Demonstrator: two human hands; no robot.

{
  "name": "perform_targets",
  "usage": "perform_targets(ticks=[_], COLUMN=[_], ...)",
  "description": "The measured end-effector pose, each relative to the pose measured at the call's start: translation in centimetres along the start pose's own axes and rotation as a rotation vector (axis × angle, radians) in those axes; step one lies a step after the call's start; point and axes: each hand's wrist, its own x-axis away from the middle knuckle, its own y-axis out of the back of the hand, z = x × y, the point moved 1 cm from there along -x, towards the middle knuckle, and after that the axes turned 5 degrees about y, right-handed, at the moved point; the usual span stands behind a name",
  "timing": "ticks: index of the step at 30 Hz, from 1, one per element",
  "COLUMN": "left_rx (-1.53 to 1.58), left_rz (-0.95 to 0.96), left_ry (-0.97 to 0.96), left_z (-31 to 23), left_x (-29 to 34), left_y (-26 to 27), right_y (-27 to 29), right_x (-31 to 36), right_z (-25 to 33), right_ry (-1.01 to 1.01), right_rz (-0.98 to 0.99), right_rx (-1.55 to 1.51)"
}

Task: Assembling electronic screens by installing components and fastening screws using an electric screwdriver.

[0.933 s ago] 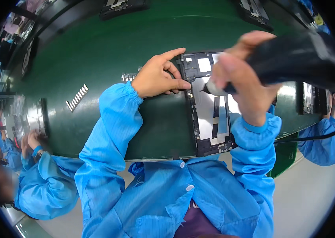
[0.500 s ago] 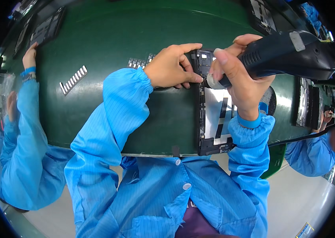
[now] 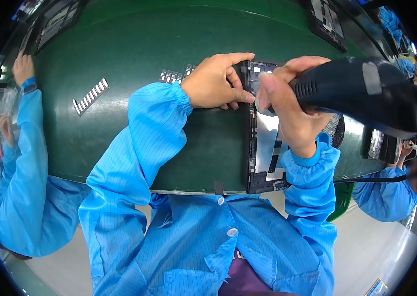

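Observation:
A black tablet-like device housing [image 3: 251, 148] with a silvery inner panel [image 3: 266, 133] lies upright on the green table in front of me, reaching its near edge. My left hand [image 3: 214, 81] steadies it: the forefinger stretches to the top left corner, the thumb presses on the left edge, and the other fingers curl beside it. My right hand [image 3: 292, 106] grips a black handheld power tool [image 3: 336, 84] with a ribbed body, its nose pointing down at the housing's left edge near my left thumb. The exact kind of tool is unclear, and its tip is mostly hidden by my fingers.
Left of the housing lies a strip of small pale parts [image 3: 90, 97]; similar small pieces [image 3: 171, 76] sit behind my left forearm. More housings lie at the far left [image 3: 58, 24] and far right [image 3: 327, 22]. A black cable [image 3: 371, 178] runs along the right. Co-workers in blue sit on both sides.
The power tool's rear end has swung down and toward me, with my right hand tilting along. My left hand is nearly still. The left co-worker's hand has shifted left and nearer.

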Motion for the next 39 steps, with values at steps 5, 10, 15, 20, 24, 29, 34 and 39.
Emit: perform_targets(ticks=[5,10,15,20,24,29,34,39], left_rx=[0.054,-0.022,-0.278,-0.674,-0.665,-0.772,-0.936,-1.009], left_rz=[-0.018,-0.044,-0.258,-0.495,-0.212,-0.181,-0.260,-0.445], left_ry=[0.025,0.079,-0.085,-0.641,-0.931,-0.864,-0.777,-0.686], left_z=[-0.3,-1.0,-1.1,-0.6,0.6,1.7,0.5,-0.4], left_x=[0.5,0.6,1.9,4.4,9.3,9.7,7.6,0.3], left_y=[-0.2,-0.4,-1.3,-6.2,-12.7,-16.2,-13.8,-6.0], right_y=[0.1,6.0,10.4,12.6,12.4,12.3,12.2,11.6], right_x=[-0.2,-1.2,-0.3,1.0,1.2,1.3,1.7,2.3], right_z=[-0.1,1.6,0.7,0.4,0.0,0.2,1.2,0.1], right_ry=[-0.061,0.106,0.157,0.161,0.113,0.112,0.043,-0.020], right_rz=[-0.297,-0.420,-0.545,-0.626,-0.571,-0.542,-0.622,-0.683], right_rx=[-0.227,-0.065,0.008,0.107,0.159,0.215,0.168,0.134])
